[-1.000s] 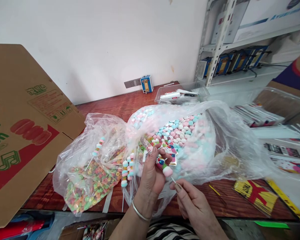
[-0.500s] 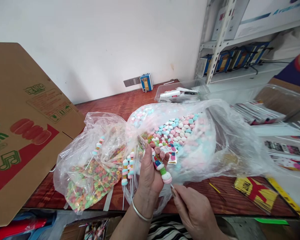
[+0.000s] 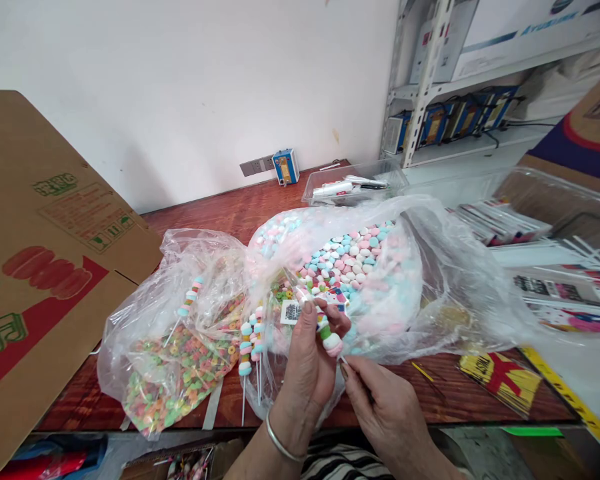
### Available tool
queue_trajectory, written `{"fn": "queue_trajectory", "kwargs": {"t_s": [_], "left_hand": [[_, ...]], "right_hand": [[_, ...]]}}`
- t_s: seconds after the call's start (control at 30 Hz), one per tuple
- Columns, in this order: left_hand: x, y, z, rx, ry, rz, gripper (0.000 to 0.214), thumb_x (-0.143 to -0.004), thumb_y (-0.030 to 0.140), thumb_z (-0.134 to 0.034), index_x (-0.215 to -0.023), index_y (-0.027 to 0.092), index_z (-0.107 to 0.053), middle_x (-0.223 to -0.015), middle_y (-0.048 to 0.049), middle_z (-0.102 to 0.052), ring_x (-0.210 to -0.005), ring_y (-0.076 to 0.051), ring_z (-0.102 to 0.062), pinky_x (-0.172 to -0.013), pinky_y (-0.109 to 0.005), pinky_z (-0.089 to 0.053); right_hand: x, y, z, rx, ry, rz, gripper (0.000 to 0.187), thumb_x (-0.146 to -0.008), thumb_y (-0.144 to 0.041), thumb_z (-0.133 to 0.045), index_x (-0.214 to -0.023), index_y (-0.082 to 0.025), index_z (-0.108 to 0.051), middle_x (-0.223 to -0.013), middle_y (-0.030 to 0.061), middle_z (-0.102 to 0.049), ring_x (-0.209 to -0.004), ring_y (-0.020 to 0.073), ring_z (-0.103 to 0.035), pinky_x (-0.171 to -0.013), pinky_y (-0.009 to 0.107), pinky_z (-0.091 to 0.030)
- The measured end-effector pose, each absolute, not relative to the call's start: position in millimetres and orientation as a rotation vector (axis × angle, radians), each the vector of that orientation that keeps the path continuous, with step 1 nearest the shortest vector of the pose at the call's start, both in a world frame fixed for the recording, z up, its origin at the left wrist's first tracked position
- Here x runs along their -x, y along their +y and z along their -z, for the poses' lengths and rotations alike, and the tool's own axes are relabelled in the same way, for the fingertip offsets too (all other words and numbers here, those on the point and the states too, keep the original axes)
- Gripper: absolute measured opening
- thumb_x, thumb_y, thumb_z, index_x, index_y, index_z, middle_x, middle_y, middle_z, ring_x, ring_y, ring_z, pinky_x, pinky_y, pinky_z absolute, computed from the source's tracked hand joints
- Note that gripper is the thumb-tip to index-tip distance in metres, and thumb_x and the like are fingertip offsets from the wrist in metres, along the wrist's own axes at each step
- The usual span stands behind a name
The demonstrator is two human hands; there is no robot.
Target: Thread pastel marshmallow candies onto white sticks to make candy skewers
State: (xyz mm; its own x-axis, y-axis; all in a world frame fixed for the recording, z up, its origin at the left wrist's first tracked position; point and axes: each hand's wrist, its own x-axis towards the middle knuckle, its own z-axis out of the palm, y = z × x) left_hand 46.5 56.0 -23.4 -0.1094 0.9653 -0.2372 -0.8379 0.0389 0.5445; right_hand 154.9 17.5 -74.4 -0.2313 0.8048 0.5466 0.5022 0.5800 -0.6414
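Observation:
My left hand (image 3: 305, 367) is closed around a candy skewer (image 3: 333, 341) of pink, white, green and blue pieces. A clear printed wrapper (image 3: 291, 311) covers its upper part, with a white, dark-printed panel showing beside my thumb. Fingers hide the skewer's middle. Just below the lowest candy, my right hand (image 3: 387, 407) pinches the thin white stick. Behind my hands lies an open plastic bag of pastel candies (image 3: 357, 257). To the left, several finished-looking skewers (image 3: 250, 340) lie against the bags, and another skewer (image 3: 191, 297) rests on a bag of small ring candies (image 3: 180, 377).
A cardboard box (image 3: 55, 233) stands at the left. Yellow twist ties (image 3: 500, 381) lie at the right front, near the table edge. A clear tray (image 3: 355, 183) with pens stands at the back. Printed packets (image 3: 555, 290) and white sticks lie at the right.
The wrapped skewer has turned in my left hand, bringing the white printed panel into view. My right hand stays on the stick. The whole view has shifted slightly.

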Motion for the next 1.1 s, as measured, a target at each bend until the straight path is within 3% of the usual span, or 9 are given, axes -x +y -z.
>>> {"fn": "queue_trajectory", "kwargs": {"t_s": [0.17,0.27,0.37,0.47,0.63,0.73,0.9,1.0,1.1], "left_hand": [[-20.5,65.4,18.5,-0.205,0.585,-1.574,0.029,-0.081,0.031,-0.071,-0.106,0.019,-0.065,-0.088,-0.0003,-0.064,-0.074,-0.01,-0.061,-0.085,-0.029,-0.052],[-11.7,64.0,18.7,-0.29,0.476,-1.476,0.04,-0.077,0.038,-0.072,-0.113,0.021,-0.064,-0.097,-0.0029,-0.065,-0.08,-0.014,-0.062,-0.092,-0.036,-0.05],[-12.2,59.9,22.9,-0.374,0.492,-1.437,0.042,-0.074,0.027,-0.075,-0.114,0.021,-0.064,-0.096,-0.0032,-0.065,-0.083,-0.016,-0.063,-0.098,-0.041,-0.047],[-17.8,58.2,27.3,-0.354,0.526,-1.466,0.035,-0.075,0.017,-0.075,-0.108,0.021,-0.066,-0.091,-0.001,-0.066,-0.086,-0.015,-0.065,-0.099,-0.04,-0.047],[-29.9,58.9,25.8,-0.176,0.612,-1.567,0.014,-0.082,0.018,-0.071,-0.095,0.018,-0.067,-0.09,-0.0022,-0.068,-0.091,-0.016,-0.067,-0.094,-0.037,-0.053],[-34.5,58.1,20.9,-0.103,0.686,-1.564,0.009,-0.084,0.022,-0.069,-0.091,0.017,-0.067,-0.092,-0.0048,-0.07,-0.098,-0.021,-0.067,-0.083,-0.036,-0.058],[-36.2,57.4,15.6,-0.057,0.742,-1.558,0.011,-0.084,0.023,-0.068,-0.093,0.017,-0.066,-0.1,-0.0085,-0.07,-0.103,-0.026,-0.066,-0.07,-0.032,-0.059],[-36.1,58.6,16.4,-0.053,0.771,-1.586,0.014,-0.082,0.022,-0.071,-0.094,0.017,-0.066,-0.099,-0.0081,-0.071,-0.101,-0.025,-0.068,-0.072,-0.031,-0.059],[-36.0,59.5,18.1,-0.075,0.747,-1.628,0.01,-0.082,0.02,-0.071,-0.09,0.015,-0.067,-0.094,-0.0066,-0.071,-0.098,-0.022,-0.069,-0.084,-0.034,-0.058]], "right_hand": [[-159.8,12.8,68.4,1.033,-1.772,-1.006,0.025,-0.099,-0.033,-0.044,-0.086,-0.021,-0.061,-0.066,-0.0002,-0.061,-0.057,0.0133,-0.056,-0.054,0.023,-0.041],[-160.7,10.0,68.0,0.987,-1.523,-1.463,0.031,-0.1,-0.043,-0.042,-0.083,-0.021,-0.057,-0.056,-0.0057,-0.045,-0.046,0.0095,-0.041,-0.046,0.021,-0.033],[-161.2,9.9,69.8,0.956,-1.338,-1.647,0.033,-0.098,-0.048,-0.043,-0.084,-0.021,-0.055,-0.051,-0.0095,-0.032,-0.04,0.0074,-0.026,-0.039,0.02,-0.024],[-161.7,12.0,69.4,1.025,-1.45,-1.43,0.031,-0.098,-0.044,-0.047,-0.081,-0.02,-0.058,-0.053,-0.007,-0.041,-0.043,0.0082,-0.036,-0.042,0.021,-0.03],[-160.0,15.8,70.3,1.044,-1.764,-0.564,0.016,-0.096,-0.022,-0.05,-0.087,-0.019,-0.063,-0.066,0.001,-0.066,-0.056,0.0137,-0.06,-0.054,0.024,-0.044],[-159.0,16.8,73.4,0.966,-1.85,-0.188,0.013,-0.094,-0.015,-0.051,-0.099,-0.016,-0.063,-0.065,0.0021,-0.068,-0.052,0.0142,-0.06,-0.054,0.026,-0.044],[-160.5,17.0,72.6,0.908,-1.943,0.064,0.018,-0.092,-0.011,-0.056,-0.11,-0.012,-0.06,-0.059,0.0008,-0.067,-0.047,0.0133,-0.056,-0.055,0.029,-0.044],[-162.5,17.8,70.7,0.893,-1.992,0.105,0.02,-0.092,-0.01,-0.055,-0.111,-0.014,-0.061,-0.054,-0.0022,-0.063,-0.046,0.0122,-0.054,-0.057,0.03,-0.044],[-163.2,19.7,71.4,0.886,-2.015,0.134,0.019,-0.092,-0.009,-0.054,-0.109,-0.013,-0.061,-0.053,-0.0032,-0.06,-0.045,0.0114,-0.052,-0.059,0.03,-0.044]]}}
